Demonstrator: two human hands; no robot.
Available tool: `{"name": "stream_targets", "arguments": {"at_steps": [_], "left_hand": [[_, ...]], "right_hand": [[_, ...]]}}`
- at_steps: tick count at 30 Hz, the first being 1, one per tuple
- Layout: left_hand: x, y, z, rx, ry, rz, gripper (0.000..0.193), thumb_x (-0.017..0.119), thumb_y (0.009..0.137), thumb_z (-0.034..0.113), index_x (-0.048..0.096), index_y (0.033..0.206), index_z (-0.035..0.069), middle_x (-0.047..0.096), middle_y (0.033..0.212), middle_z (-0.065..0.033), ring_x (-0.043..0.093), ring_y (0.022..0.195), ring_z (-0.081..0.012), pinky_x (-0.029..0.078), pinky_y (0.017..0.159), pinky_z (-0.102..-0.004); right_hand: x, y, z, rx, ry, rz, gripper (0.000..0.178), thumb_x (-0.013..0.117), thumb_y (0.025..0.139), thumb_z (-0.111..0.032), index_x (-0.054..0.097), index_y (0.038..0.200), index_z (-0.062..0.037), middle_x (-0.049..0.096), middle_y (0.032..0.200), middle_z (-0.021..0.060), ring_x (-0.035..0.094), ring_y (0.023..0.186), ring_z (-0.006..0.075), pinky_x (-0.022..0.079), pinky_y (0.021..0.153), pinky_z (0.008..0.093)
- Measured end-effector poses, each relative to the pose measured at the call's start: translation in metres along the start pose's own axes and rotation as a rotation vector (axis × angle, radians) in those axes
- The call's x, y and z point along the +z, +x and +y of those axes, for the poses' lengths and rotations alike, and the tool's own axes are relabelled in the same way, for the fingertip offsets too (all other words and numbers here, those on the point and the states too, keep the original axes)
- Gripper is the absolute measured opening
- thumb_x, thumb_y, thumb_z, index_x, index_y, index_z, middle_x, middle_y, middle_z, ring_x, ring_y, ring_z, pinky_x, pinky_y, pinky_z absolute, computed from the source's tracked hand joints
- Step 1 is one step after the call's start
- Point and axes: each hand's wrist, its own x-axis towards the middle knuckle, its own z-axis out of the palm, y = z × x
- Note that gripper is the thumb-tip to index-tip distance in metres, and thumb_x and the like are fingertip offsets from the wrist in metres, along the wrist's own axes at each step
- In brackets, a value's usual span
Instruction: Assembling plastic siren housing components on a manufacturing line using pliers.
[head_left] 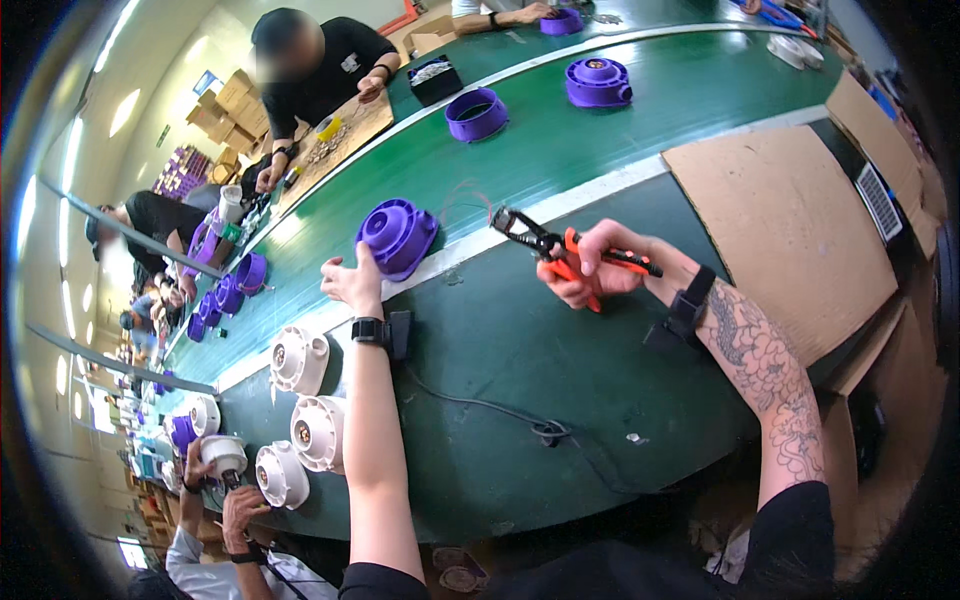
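Observation:
At the near edge of the green belt, my left hand (352, 284) grips the left side of a purple round plastic housing (398, 237), which sits tilted. My right hand (598, 262) is closed around the orange-and-black handles of a wire stripper (540, 240). Its jaws point left toward the housing. Thin reddish wires (462, 192) arch from near the housing to the jaws; whether the jaws clamp them is too small to tell.
White round housings (318, 433) stand left of my left forearm. Farther along the belt (380, 165) are a purple ring (476, 115) and another purple housing (598, 83). Cardboard (790, 230) lies at right. A black cord (480, 404) crosses the table. Co-workers' hands (240, 510) work at lower left.

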Motion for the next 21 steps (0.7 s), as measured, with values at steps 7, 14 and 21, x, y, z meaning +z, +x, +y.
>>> {"name": "stream_targets", "arguments": {"at_steps": [7, 14, 21], "left_hand": [[-0.019, 0.004, 0.007, -0.016, -0.686, -0.926, 0.059, 0.078, 0.086, 0.031, 0.051, 0.128, 0.002, 0.07, 0.115, -0.0171, 0.065, 0.113, -0.0293, 0.049, 0.096, -0.0377], [-0.082, -0.052, 0.075, 0.284, -1.206, -1.648, 0.06, 0.078, 0.086, 0.005, 0.051, 0.139, 0.002, 0.061, 0.137, -0.0123, 0.054, 0.131, -0.0232, 0.045, 0.109, -0.0362], [-0.117, -0.071, 0.097, 0.276, -1.123, -1.611, 0.031, 0.078, 0.089, 0.011, 0.07, 0.118, 0.002, 0.073, 0.112, -0.0063, 0.067, 0.099, -0.0107, 0.054, 0.082, -0.026]], "right_hand": [[0.008, 0.015, 0.014, 0.05, 0.087, -0.041, 0.058, 0.061, 0.056, -0.029, 0.055, 0.105, 0.0016, 0.053, 0.078, 0.0088, 0.045, 0.068, 0.0191, 0.037, 0.071, 0.0332], [0.014, 0.01, 0.021, 0.049, 0.069, -0.028, 0.056, 0.06, 0.055, -0.028, 0.054, 0.102, 0.0011, 0.052, 0.077, 0.0085, 0.046, 0.069, 0.0196, 0.037, 0.072, 0.0332], [0.017, 0.019, 0.032, 0.08, 0.124, -0.117, 0.062, 0.062, 0.061, -0.03, 0.056, 0.113, 0.0023, 0.059, 0.094, 0.0146, 0.059, 0.089, 0.0276, 0.044, 0.094, 0.0405]]}}
